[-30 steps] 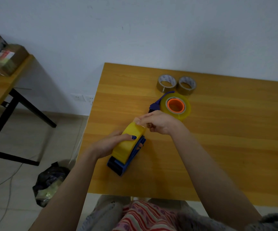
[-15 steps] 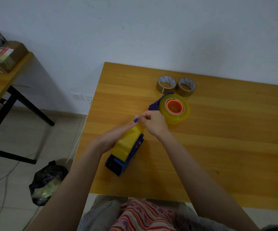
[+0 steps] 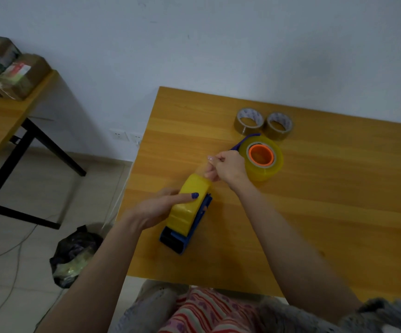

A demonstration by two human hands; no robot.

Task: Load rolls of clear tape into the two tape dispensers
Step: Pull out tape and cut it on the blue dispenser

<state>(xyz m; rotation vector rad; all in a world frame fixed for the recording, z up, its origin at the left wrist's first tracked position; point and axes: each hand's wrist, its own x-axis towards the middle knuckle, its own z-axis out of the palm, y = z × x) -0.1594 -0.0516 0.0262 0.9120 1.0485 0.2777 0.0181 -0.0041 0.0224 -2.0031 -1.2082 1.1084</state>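
step: tape end is drawn out | left hand grip: tape roll steadied in dispenser near table's left edge | right hand grip: pinched on tape end | advice: pull is best kept straight

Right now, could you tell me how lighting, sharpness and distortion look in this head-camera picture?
Head view: dim, bluish light; the orange wooden table edges bow from the wide lens; the right hand is slightly motion-blurred; the yellowish clear tape roll in the blue dispenser stays fairly sharp.

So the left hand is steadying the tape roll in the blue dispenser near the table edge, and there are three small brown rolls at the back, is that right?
Not quite. The head view shows two small brown rolls at the back, not three. The rest holds: the left hand steadies the tape roll in the blue dispenser near the table edge.
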